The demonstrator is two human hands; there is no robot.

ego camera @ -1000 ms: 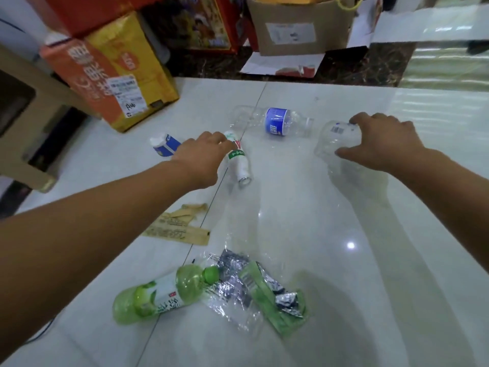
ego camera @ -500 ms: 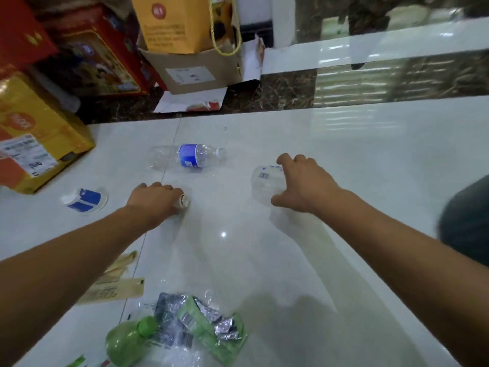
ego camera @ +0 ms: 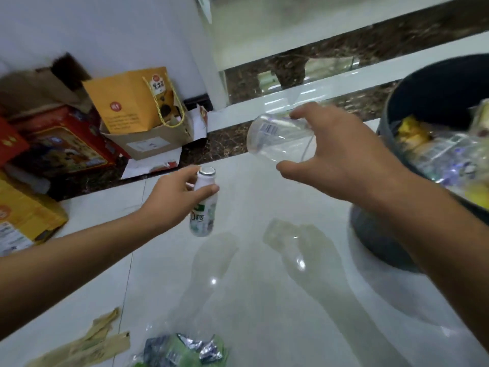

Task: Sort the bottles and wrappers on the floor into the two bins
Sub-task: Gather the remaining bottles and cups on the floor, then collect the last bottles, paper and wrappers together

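1. Foil, green and silver, crumpled: wrapper (ego camera: 185, 350) at the bottom edge, flat on the glossy white floor (ego camera: 264, 313). Tan paper wrappers (ego camera: 79, 345) just left of it, long and creased.
2. Wide stretch of shiny tile between wrappers and hands.
3. Left hand (ego camera: 172, 200): thumb and fingers curled round the neck of a white bottle (ego camera: 203, 213). Small, opaque plastic, green label, silver foil top. Held roughly upright above the floor.
4. Right hand (ego camera: 338, 157), higher and farther: fingers over the top, thumb underneath, wrapped round a clear bottle (ego camera: 275, 139). Thin, see-through, lying sideways in the air, barcode label near its base. Near the bin's rim, on its left.
5. Bin (ego camera: 370, 234): dark grey, round, standing at the right edge, with clear plastic and yellow scraps inside.
6. Farthest: dark marble strip (ego camera: 291, 72), cardboard box (ego camera: 150, 144), yellow bag (ego camera: 127, 102) with cord handles, red box (ego camera: 60, 139), all at the left by a white wall.
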